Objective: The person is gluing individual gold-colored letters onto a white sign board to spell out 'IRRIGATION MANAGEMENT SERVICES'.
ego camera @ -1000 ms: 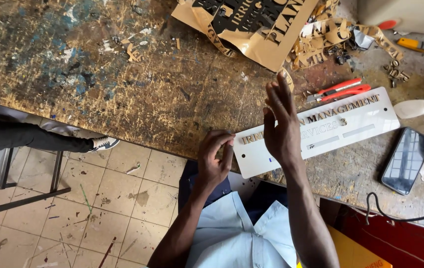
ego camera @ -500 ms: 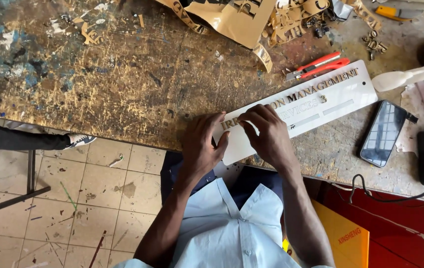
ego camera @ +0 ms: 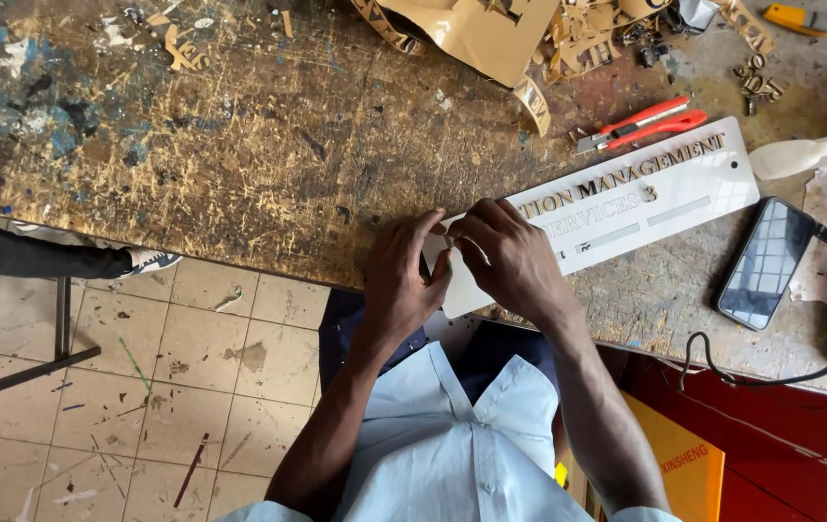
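A long white sign plate [ego camera: 665,198] with gold raised letters lies slanted on the worn wooden workbench [ego camera: 239,145]. Both hands rest on its near left end. My left hand [ego camera: 404,280] presses on the plate's corner at the bench edge, fingers curled. My right hand [ego camera: 510,256] lies over the plate beside it, fingertips pinched together at a small pale piece [ego camera: 450,240] between the two hands. What the fingers pinch is too small to tell.
A red-handled utility knife [ego camera: 641,124] lies just beyond the plate. A black phone [ego camera: 760,263] sits to the right, with a black cable [ego camera: 771,372] near the bench edge. Gold cut-out scraps [ego camera: 491,34] pile at the back. Another person's leg and shoe [ego camera: 143,259] reach in from the left.
My right hand came down from raised above the plate onto its left end. Both hands closed in together at the plate's near corner. The view shifted slightly.
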